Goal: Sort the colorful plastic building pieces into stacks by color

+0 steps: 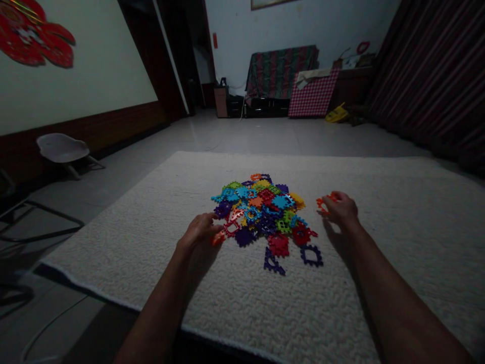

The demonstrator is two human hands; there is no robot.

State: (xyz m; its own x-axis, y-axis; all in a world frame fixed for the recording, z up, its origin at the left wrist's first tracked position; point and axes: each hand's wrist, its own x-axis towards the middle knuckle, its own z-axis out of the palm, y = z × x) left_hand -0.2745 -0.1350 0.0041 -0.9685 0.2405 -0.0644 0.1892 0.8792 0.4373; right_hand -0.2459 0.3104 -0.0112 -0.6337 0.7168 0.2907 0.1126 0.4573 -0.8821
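We work over a cream, nubbly rug (379,283) that carries the pile of bright plastic pieces (261,207) at its middle. Just nearer than the pile lie two purple frame pieces (311,255), apart from it.

At the pile's near-left edge, our left hand (200,230) has its fingers curled in, pinching a small orange piece (217,237). Right of the pile, clear of it, our right hand (343,207) closes its bent fingers on a second orange piece (322,202). That makes two hands and two held pieces; the pile is too tangled to count.

Left of the pile, off the rug, one white chair (62,147) stands on the pale floor (242,134). Beyond the pile, a cloth-covered cabinet (280,71) and one red-checked board (312,93) stand at the far wall.
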